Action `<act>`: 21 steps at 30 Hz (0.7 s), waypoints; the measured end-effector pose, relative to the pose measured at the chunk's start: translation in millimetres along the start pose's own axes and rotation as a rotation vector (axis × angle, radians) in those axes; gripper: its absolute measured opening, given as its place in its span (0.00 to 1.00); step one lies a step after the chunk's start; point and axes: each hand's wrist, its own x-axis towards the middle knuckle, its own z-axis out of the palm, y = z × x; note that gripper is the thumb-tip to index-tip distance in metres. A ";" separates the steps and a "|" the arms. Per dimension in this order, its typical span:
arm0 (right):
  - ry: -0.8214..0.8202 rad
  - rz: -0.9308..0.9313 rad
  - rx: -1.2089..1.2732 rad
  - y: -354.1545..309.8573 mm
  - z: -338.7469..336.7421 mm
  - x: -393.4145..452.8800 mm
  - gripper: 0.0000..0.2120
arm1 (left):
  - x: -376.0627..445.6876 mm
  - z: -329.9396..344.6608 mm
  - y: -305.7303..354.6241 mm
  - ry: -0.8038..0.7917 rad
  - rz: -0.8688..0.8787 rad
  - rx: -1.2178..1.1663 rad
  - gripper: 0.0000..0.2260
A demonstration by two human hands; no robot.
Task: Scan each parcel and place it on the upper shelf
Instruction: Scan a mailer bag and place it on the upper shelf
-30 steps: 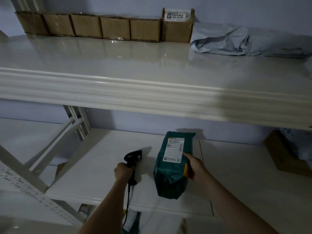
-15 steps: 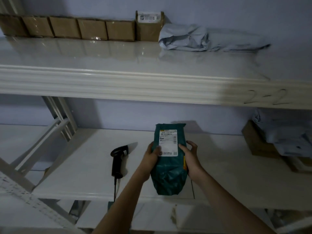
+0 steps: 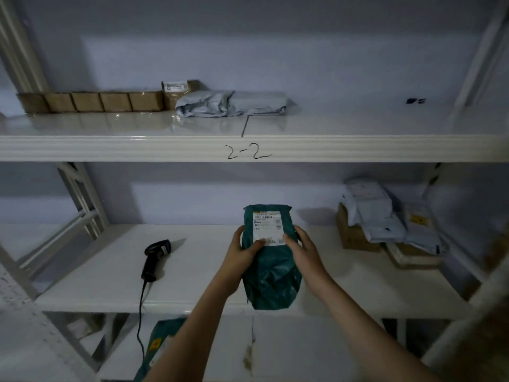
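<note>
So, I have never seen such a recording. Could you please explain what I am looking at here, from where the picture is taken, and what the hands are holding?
There is no machine here: a person works with bare hands. The single picture comes from a camera worn on the person's head, looking forward and down at a white shelving unit.

The left hand and right hand together hold a green parcel with a white label, above the lower shelf. A black barcode scanner lies on that shelf to the left, its cable hanging down. To the right sits a pile of grey bags and boxes.

The upper shelf, marked "2-2", carries a row of cardboard boxes and a grey bag.
</note>
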 end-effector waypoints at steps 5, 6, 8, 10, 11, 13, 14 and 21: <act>-0.040 -0.052 -0.023 -39.8 -31.6 -33.3 0.11 | -34.8 33.7 27.9 0.002 0.122 0.073 0.26; -0.046 -0.064 -0.029 -47.0 -35.2 -37.6 0.10 | -39.4 38.1 33.3 0.011 0.138 0.091 0.25; -0.047 -0.074 -0.052 -63.0 -41.5 -47.4 0.12 | -49.8 46.2 46.9 0.030 0.162 0.147 0.27; -0.073 -0.066 -0.091 -77.9 -47.5 -58.1 0.19 | -61.7 50.6 60.8 0.029 0.183 0.206 0.33; -0.097 -0.058 -0.119 -85.2 -50.4 -64.4 0.24 | -69.9 51.5 68.7 0.006 0.212 0.213 0.32; -0.154 -0.077 -0.204 -100.3 -56.5 -79.8 0.32 | -89.5 51.2 84.2 -0.072 0.283 0.200 0.29; -0.182 -0.100 -0.245 -107.6 -59.9 -87.6 0.35 | -99.9 49.8 90.9 -0.112 0.315 0.200 0.30; -0.312 -0.235 -0.364 -166.1 -81.4 -149.4 0.49 | -161.1 37.2 135.2 -0.358 0.407 0.292 0.40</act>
